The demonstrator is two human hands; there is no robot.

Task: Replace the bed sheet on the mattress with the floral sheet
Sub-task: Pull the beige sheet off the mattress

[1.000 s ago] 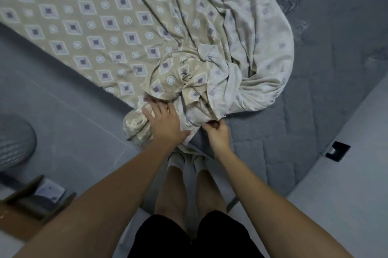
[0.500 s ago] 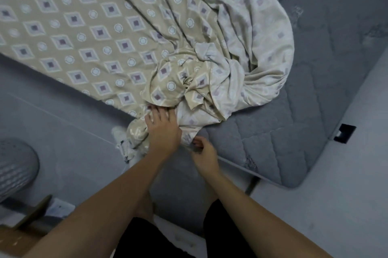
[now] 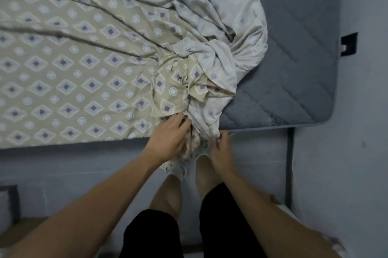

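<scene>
Bed sheet (image 3: pixel 88 81), patterned with diamonds and circles, lies partly on the grey mattress (image 3: pixel 298 73), its right end peeled back and bunched at the near edge, long axis running left to right along the bed. The left hand (image 3: pixel 168 138) rests on the gathered folds; whether its grip clamps them I cannot tell. The right hand (image 3: pixel 221 152) pinches the hanging edge. Better to gather more cloth before pulling, so it slides off evenly

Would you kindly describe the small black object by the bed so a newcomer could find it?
Start at the grey quilted mattress and follow its bare right edge. On the pale floor just beyond sits the black object, the only dark, hard-edged shape there.
</scene>
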